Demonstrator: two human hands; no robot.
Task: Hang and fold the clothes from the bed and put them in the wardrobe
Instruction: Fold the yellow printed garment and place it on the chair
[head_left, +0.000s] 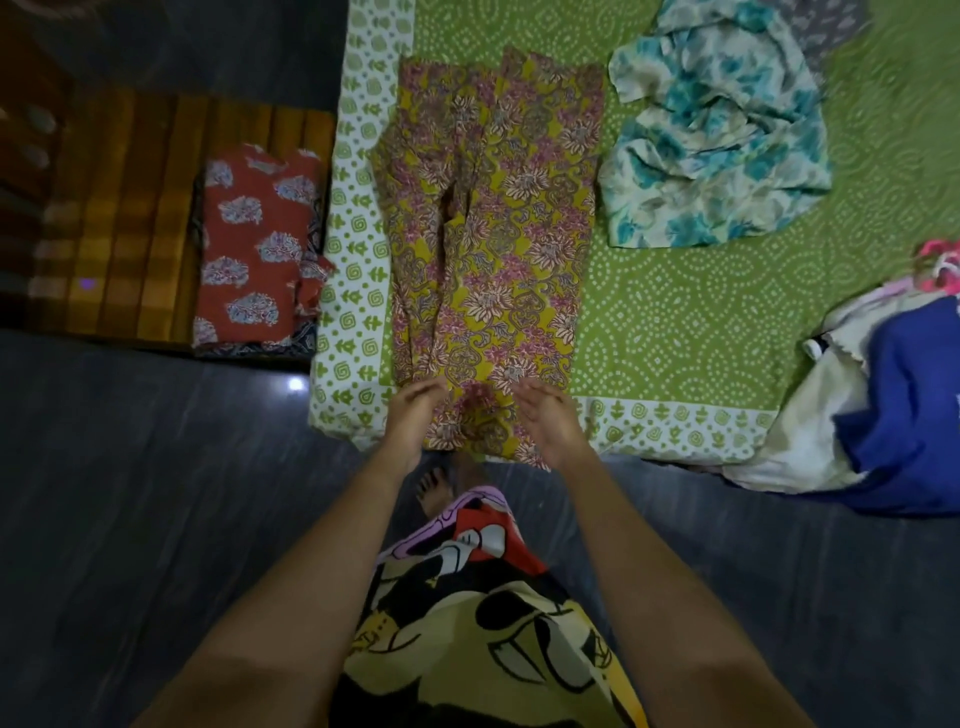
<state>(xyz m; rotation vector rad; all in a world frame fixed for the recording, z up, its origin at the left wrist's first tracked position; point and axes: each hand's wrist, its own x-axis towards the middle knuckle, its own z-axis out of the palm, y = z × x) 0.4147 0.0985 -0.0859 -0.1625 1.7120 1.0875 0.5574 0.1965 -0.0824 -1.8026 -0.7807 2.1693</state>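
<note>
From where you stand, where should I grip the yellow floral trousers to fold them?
Grip the yellow floral trousers at the near end drooping over the bed edge, left hand and right hand on its outer corners, coming from your side. They lie flat, running lengthwise away, so that end should fold over.

thin, matt printed cloth in the yellow floral garment (493, 234), centre frame; matt woven bedsheet (675, 322) beneath; soft, crumpled teal-print fabric (717, 140), upper right; smooth, glossy dark floor (156, 467), lower left.

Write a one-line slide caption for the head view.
Left hand and right hand at the near end of floral trousers on green bedsheet.
</note>
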